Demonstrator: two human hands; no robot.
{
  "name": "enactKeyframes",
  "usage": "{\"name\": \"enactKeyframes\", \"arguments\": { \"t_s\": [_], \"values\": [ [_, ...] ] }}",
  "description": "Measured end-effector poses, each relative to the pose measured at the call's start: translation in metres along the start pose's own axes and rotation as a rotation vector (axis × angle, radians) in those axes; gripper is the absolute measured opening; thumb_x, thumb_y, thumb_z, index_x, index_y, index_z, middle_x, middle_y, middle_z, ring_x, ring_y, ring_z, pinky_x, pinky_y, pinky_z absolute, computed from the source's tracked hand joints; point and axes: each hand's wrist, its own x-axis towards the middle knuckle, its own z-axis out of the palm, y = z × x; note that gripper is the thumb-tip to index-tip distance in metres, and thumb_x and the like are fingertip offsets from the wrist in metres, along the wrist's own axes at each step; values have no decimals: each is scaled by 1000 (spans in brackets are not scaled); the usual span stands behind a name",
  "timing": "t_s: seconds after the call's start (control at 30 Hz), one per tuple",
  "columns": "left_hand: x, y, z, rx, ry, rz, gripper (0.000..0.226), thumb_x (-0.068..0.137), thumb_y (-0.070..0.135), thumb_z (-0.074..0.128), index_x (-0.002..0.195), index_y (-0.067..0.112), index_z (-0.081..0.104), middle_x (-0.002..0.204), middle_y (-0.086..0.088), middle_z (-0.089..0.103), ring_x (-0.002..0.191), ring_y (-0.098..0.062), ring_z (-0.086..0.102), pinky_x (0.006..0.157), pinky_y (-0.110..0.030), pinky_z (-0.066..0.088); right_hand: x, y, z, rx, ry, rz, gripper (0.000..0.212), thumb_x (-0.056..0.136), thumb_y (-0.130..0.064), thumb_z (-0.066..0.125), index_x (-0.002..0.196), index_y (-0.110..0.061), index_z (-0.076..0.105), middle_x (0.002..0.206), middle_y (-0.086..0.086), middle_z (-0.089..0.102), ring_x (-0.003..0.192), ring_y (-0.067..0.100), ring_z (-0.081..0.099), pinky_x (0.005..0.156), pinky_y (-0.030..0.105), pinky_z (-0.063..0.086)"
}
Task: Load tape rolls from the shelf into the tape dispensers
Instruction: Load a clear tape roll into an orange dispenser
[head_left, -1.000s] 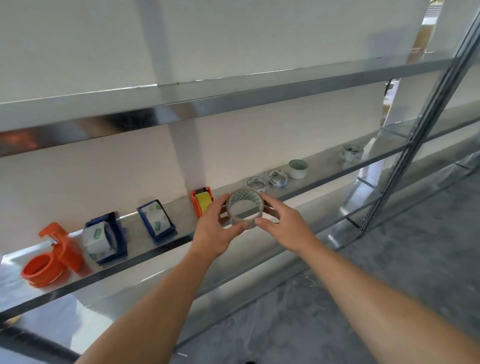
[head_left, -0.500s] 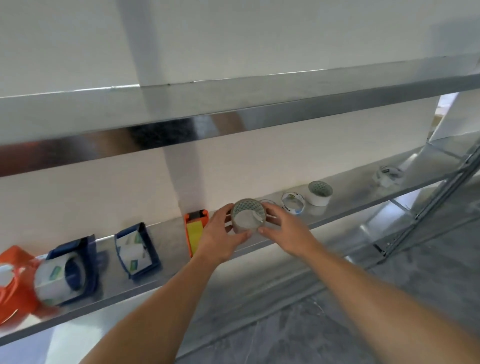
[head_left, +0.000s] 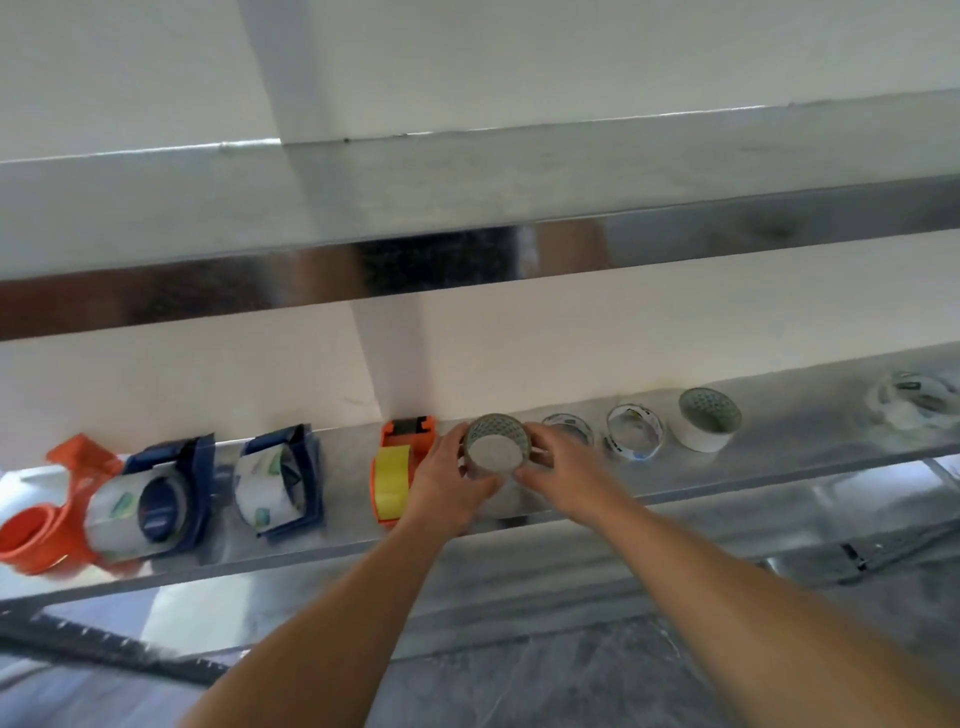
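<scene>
A person's left hand (head_left: 451, 480) and right hand (head_left: 563, 467) hold a clear tape roll (head_left: 497, 448) between them, fingers of both curled around its rim, just above the metal shelf (head_left: 779, 467) and immediately right of the orange dispenser (head_left: 397, 470) already carrying yellow tape. Over the past second the roll has come down and in toward the shelf, turning from an upright ring to a tilt that shows its open core (the view itself has swung left along the rack). That suggests the roll is being readied, perhaps its loose end sought, rather than seated in any holder yet. To the left stand two blue dispensers (head_left: 280, 480), both with tape fitted, and an orange handheld dispenser (head_left: 47, 525) at the far end. To the right wait more loose rolls (head_left: 635, 432), a white roll (head_left: 709, 418) among them, so much of the loading appears still ahead.
</scene>
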Motion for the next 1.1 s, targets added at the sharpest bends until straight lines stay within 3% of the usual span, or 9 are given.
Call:
{"name": "enactKeyframes", "arguments": {
  "t_s": [0.1,0.23,0.4,0.73,0.87,0.97,1.1],
  "values": [
    [3,-2,6,26,35,-56,74,72,19,83,138,25,50,126,4,62,107,-11,61,91,-24,49,11,3,2,-38,-52,9,52,84,-14,70,133,-22,53,124,-5,63,115,9,60,103,33,47],
    [6,-3,12,45,27,-134,83,70,25,81,144,25,44,130,1,61,113,-15,61,100,-38,52,20,9,5,-80,-54,22,51,85,-19,70,133,-24,54,124,-4,65,113,10,61,102,31,47],
    [13,1,16,68,33,-182,83,74,21,80,147,25,40,133,3,57,118,-17,59,104,-38,49,32,11,4,-138,-59,31,51,84,-20,70,133,-23,54,121,-4,66,110,12,62,93,21,43],
    [24,2,21,156,-19,-212,57,74,14,73,122,34,51,114,4,63,102,-16,61,94,-33,50,36,15,7,-159,-81,87,47,85,-21,66,130,-27,53,118,-4,67,107,15,63,97,37,50],
    [25,4,23,181,-30,-220,63,76,15,73,131,29,48,122,1,61,106,-17,59,95,-32,49,30,14,10,-154,-53,102,43,87,-22,65,128,-25,53,117,-3,66,107,17,63,95,36,50],
    [24,8,22,203,-34,-233,77,81,17,70,149,22,33,139,-3,51,122,-24,52,105,-34,42,25,9,12,-127,-20,114,43,88,-23,64,129,-24,52,118,-6,63,110,16,62,100,39,48],
    [20,16,13,264,-20,-169,78,83,19,71,150,18,32,148,-9,43,131,-26,45,111,-35,37,14,-3,14,-97,26,140,50,91,-24,62,139,-19,47,135,5,58,121,24,57,105,44,44]
  ]
}}
